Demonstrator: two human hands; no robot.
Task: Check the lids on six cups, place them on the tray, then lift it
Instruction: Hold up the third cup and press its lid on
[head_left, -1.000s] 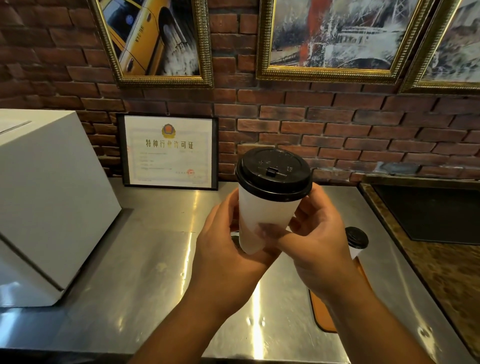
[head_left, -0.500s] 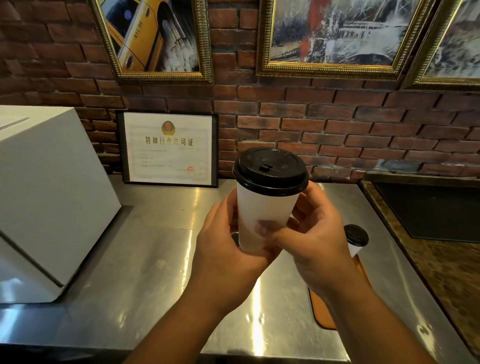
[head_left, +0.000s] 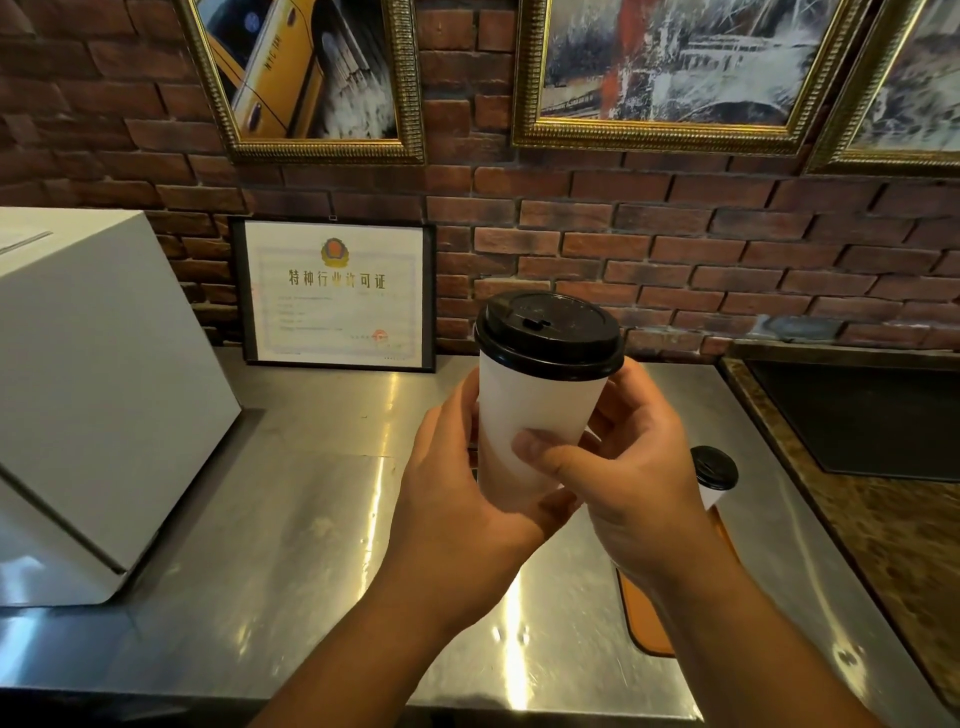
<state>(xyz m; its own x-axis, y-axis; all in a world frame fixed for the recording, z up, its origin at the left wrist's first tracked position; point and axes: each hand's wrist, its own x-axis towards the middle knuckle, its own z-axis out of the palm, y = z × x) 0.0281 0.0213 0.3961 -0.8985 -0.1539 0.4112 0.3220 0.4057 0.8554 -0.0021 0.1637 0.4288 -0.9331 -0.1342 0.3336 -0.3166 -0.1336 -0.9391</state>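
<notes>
Brick wall (head_left: 675, 249) ran behind the steel bench (head_left: 291, 519), with gilt-framed paintings (head_left: 311, 78) above and a framed certificate (head_left: 337, 291) leaning against it at eleven o'clock from your hands. A white box (head_left: 93, 389) sat on the bench at nine o'clock.

You held a white paper cup (head_left: 535, 415) upright in the air above the middle of the bench, clear of the surface. Your left grip (head_left: 457, 493) was wrapped round its lower body from the nine o'clock side. Your right grip (head_left: 634, 467) was clamped on it from three o'clock, with the thumb laid across the front of the wall and the fingers behind. The black lid (head_left: 548, 332) faced you, and its rim looked evenly seated along the side you could see. The far edge was out of sight.

At about four o'clock from that cup, a second lidded cup (head_left: 714, 475) appeared to stand at the far end of the orange tray (head_left: 644, 618). The tray lay on the bench at five o'clock, largely hidden under your right wrist.

By my reading, you were in the middle of checking this lid and the task was at an early stage. One cup seemed to be on the tray and one was in your hands. I could not tell whether more stood behind your arm. The other cups were not in view. You had yet to set this cup down on the tray, check and place the remaining ones, and lift the tray, which rested flat.
</notes>
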